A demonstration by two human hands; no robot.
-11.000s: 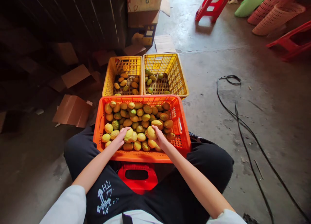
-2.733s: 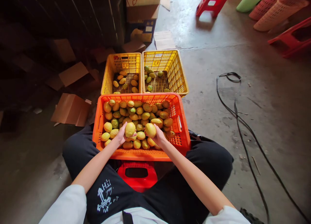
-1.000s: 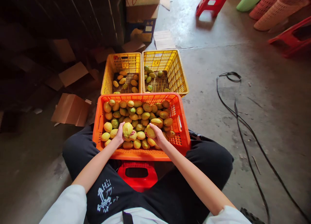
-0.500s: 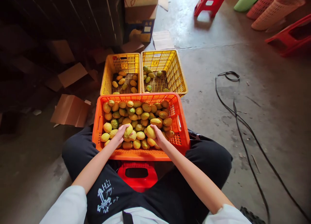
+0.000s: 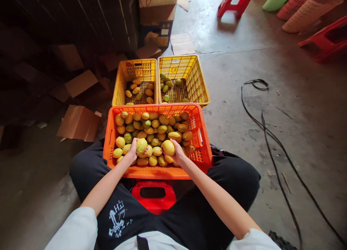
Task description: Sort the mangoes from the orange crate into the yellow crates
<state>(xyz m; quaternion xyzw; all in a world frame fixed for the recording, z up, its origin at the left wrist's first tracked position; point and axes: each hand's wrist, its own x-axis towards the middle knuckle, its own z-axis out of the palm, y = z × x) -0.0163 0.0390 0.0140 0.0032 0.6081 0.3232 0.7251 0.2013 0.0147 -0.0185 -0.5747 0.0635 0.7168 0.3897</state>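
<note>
An orange crate (image 5: 155, 172) full of yellow-green fruits rests on a red stool (image 5: 153, 197) between my knees. Over the crate's near part, my left hand (image 5: 133, 151) is closed round one yellow fruit (image 5: 141, 145). My right hand (image 5: 177, 154) is closed round another yellow fruit (image 5: 168, 147) beside it. Both fruits sit just above the pile. Behind the orange crate stand two yellow crates: the left yellow crate (image 5: 120, 82) holds several orange-yellow fruits, the right yellow crate (image 5: 196, 82) several greener ones.
Flattened cardboard pieces (image 5: 79, 122) lie on the floor at the left. Cardboard boxes (image 5: 157, 17) stand behind the yellow crates. A black cable (image 5: 271, 138) snakes across the concrete at the right. Red stools (image 5: 234, 0) and stacked baskets (image 5: 306, 11) are at the far right.
Both hands stayed over the crate's near part, turning their fruits. The left fruit dipped toward the pile half a second ago and is lifted slightly again; the right fruit shows more fully.
</note>
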